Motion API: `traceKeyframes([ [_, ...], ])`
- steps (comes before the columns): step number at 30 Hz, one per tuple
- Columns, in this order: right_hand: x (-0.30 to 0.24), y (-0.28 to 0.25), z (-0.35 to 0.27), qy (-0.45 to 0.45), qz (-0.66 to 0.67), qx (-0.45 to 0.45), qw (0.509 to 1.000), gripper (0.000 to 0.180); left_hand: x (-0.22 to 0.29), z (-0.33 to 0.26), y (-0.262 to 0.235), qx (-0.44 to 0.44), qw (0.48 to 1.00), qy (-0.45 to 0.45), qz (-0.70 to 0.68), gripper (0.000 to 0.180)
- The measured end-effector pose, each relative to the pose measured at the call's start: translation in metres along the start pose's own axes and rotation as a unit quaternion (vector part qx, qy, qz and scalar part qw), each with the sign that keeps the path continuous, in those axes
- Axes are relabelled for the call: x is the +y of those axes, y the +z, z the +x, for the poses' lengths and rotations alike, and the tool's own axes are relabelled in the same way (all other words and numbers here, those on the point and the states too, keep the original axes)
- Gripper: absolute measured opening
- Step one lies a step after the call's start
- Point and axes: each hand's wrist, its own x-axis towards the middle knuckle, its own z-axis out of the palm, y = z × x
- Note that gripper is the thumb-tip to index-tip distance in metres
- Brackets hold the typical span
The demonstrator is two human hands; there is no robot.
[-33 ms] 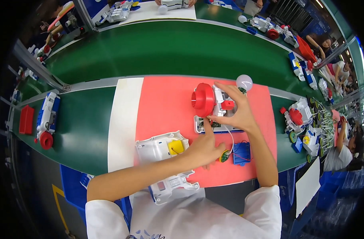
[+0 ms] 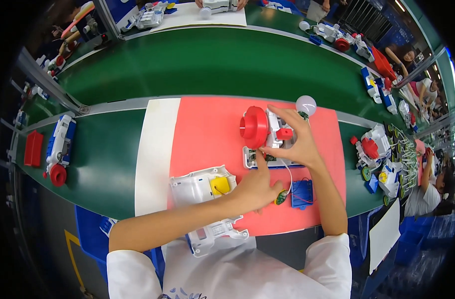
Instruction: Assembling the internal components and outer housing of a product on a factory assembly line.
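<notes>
My right hand [image 2: 301, 137] grips a white plastic mechanism [image 2: 273, 123] between thumb and fingers. A big red wheel [image 2: 256, 127] is on its left side and a small red block [image 2: 284, 134] on its front. Beneath lies a white and blue housing half [image 2: 249, 158] with a circuit board in it. My left hand [image 2: 255, 188] reaches in from the left, its index finger stretched to the housing just below the wheel. The thumb points right, beside a round green board [image 2: 281, 197] on a white wire. A blue battery box [image 2: 302, 193] lies to its right.
A white shell [image 2: 190, 188] with a yellow block [image 2: 219, 186] lies left of my hands on the red mat [image 2: 212, 129]. A white globe [image 2: 306, 104] is behind my right hand. Part-built units [image 2: 61, 144] stand left and right. Other people work across the green belt [image 2: 197, 57].
</notes>
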Motion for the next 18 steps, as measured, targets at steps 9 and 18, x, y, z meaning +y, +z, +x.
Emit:
traceKeyframes([
  [9,-0.014,0.005,-0.002,-0.034,-0.089,-0.091,0.991,0.085,-0.023,0.001,0.037,0.053,0.883,0.01,0.467,0.073],
  [18,-0.018,0.007,0.009,-0.071,-0.154,-0.09,0.981,0.083,0.03,-0.04,-0.033,-0.004,0.874,0.165,0.456,0.035],
])
